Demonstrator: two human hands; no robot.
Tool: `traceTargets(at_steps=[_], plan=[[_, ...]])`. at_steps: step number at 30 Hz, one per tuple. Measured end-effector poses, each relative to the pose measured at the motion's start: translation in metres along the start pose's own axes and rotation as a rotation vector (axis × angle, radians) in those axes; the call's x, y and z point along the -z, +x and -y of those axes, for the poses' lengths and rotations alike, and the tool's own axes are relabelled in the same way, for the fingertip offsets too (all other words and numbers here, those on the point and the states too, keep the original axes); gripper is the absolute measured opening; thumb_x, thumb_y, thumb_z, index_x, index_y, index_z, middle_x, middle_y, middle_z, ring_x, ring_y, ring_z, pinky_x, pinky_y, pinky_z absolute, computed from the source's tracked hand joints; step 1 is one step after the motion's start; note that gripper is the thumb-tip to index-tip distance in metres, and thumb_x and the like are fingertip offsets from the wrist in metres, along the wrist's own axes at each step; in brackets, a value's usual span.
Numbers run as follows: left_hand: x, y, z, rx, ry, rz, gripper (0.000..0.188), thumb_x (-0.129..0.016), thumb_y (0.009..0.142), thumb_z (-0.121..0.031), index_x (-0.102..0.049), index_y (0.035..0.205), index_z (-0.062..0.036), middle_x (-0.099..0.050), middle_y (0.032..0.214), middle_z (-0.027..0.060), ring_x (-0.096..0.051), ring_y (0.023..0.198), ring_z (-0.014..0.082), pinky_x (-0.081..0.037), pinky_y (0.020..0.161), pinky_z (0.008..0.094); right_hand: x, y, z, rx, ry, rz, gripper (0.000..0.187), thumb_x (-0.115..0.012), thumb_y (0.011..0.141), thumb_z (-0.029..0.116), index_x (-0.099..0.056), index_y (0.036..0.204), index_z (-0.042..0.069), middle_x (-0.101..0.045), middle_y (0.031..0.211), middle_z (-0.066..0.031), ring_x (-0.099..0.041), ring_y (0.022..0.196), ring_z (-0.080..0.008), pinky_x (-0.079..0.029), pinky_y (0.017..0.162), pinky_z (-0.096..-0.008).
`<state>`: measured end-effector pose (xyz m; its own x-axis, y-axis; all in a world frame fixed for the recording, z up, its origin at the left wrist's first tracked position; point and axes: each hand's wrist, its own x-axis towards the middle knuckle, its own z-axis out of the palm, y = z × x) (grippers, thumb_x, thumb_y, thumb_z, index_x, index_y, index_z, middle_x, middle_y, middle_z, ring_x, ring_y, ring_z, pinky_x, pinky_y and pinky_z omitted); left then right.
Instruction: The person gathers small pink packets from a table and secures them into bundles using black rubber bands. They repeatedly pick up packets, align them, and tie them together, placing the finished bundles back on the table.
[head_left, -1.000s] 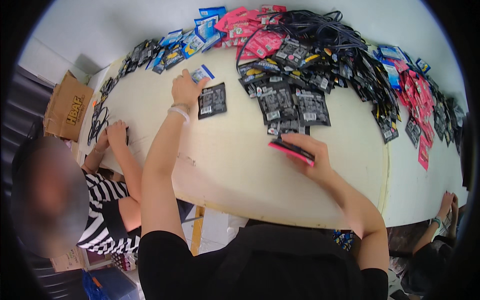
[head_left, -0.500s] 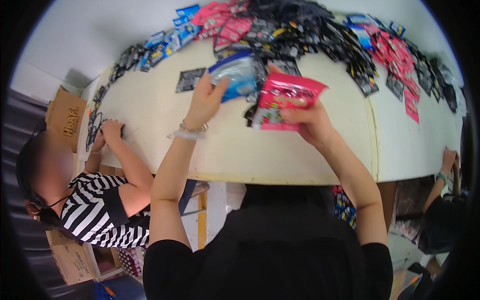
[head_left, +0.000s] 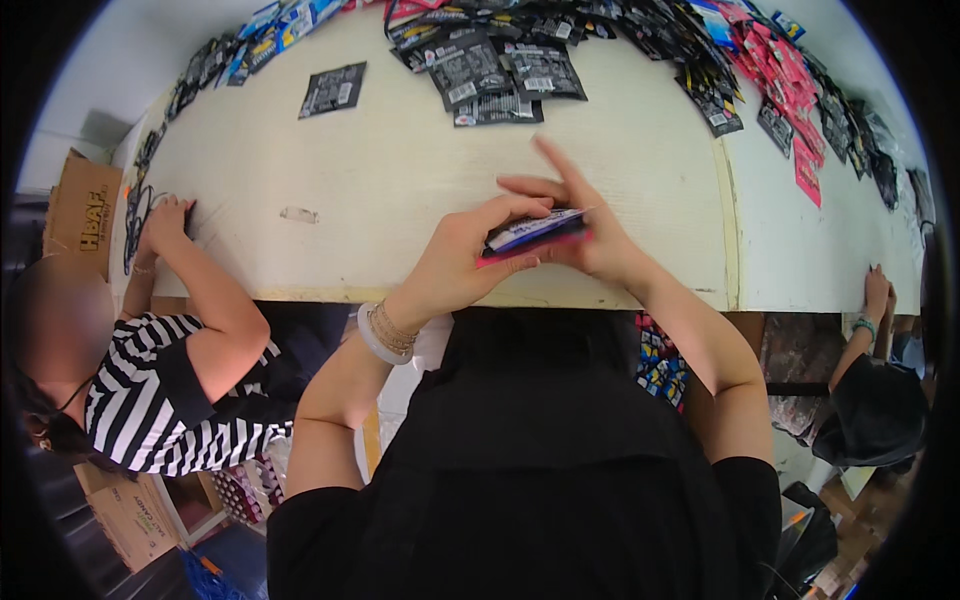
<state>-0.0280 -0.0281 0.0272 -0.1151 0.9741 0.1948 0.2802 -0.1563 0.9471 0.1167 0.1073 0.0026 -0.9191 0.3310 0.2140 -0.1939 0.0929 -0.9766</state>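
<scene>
My left hand (head_left: 462,255) is closed around a small stack of flat packets (head_left: 535,232), with blue, black and pink edges showing. The stack lies between my hands, above the near edge of the table. At its right end, my right hand (head_left: 603,235) touches the packets with its palm side. Its index and middle fingers are stretched out and apart; its other fingers are partly hidden. Beyond my hands, several black packets (head_left: 465,72) lie overlapping on the table, and a single black packet (head_left: 333,90) lies farther left.
A white table (head_left: 400,200) carries a long pile of black packets along its far side, with pink packets (head_left: 765,65) at the right and blue packets (head_left: 290,28) at the left. A person in a striped top (head_left: 165,390) sits at the left; another person's hand (head_left: 878,295) is at the right.
My hands have come together and nearer to my body. The blue packet in my left hand and pink one in my right are now in one stack. The view has shifted.
</scene>
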Motion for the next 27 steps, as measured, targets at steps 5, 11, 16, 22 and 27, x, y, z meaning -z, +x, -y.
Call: traceTargets(at_steps=[5,11,16,22,27], plan=[[-0.004,-0.005,0.014,-0.108,0.282,-0.177,0.04,-0.081,0.069,-0.016,-0.065,0.104,-0.0042,-0.066,0.103,0.0105,-0.062,0.095,0.0292,-0.049,0.085,0.0361,-0.005,0.0,0.005,-0.078,-0.081,-0.028,0.075,-0.078,0.068,-0.003,-0.044,0.135,0.006,-0.056,0.128,-0.0126,-0.053,0.12,-0.0243,-0.044,0.1,-0.0338],[0.002,-0.011,0.021,-0.124,0.511,-0.119,0.053,-0.086,0.059,-0.019,-0.064,0.105,-0.005,-0.067,0.096,0.0106,-0.064,0.089,0.0295,-0.049,0.081,0.0366,-0.01,-0.002,0.004,-0.249,-0.125,0.025,0.05,-0.074,0.072,-0.008,-0.057,0.118,0.004,-0.061,0.12,-0.0071,-0.058,0.109,-0.0159,-0.047,0.095,-0.0318],[0.015,-0.009,-0.02,0.155,0.425,-0.334,0.074,-0.088,0.057,-0.025,-0.053,0.118,-0.0014,-0.067,0.098,0.0136,-0.066,0.096,0.0285,-0.05,0.081,0.0366,-0.001,0.002,0.025,-0.244,-0.47,0.037,0.037,-0.079,0.071,0.011,-0.054,0.098,0.004,-0.067,0.099,-0.0164,-0.066,0.088,-0.0314,-0.051,0.073,-0.035],[0.019,0.007,-0.035,-0.092,0.482,-0.05,0.054,-0.077,0.073,-0.017,-0.053,0.12,-0.0042,-0.068,0.092,0.0163,-0.067,0.077,0.0322,-0.053,0.068,0.0348,-0.008,0.021,0.055,-0.005,-0.729,0.133,0.036,-0.073,0.069,0.008,-0.053,0.098,0.003,-0.065,0.077,-0.0175,-0.063,0.074,-0.0384,-0.049,0.062,-0.0426],[0.006,0.005,-0.034,0.031,0.3,-0.278,0.033,-0.072,0.081,-0.017,-0.061,0.107,0.0007,-0.068,0.08,0.0155,-0.068,0.07,0.0256,-0.052,0.063,0.0306,-0.004,0.014,0.052,-0.395,-0.181,-0.08,0.042,-0.077,0.068,-0.001,-0.059,0.106,-0.003,-0.068,0.089,-0.0094,-0.067,0.079,-0.0181,-0.052,0.073,-0.0291]])
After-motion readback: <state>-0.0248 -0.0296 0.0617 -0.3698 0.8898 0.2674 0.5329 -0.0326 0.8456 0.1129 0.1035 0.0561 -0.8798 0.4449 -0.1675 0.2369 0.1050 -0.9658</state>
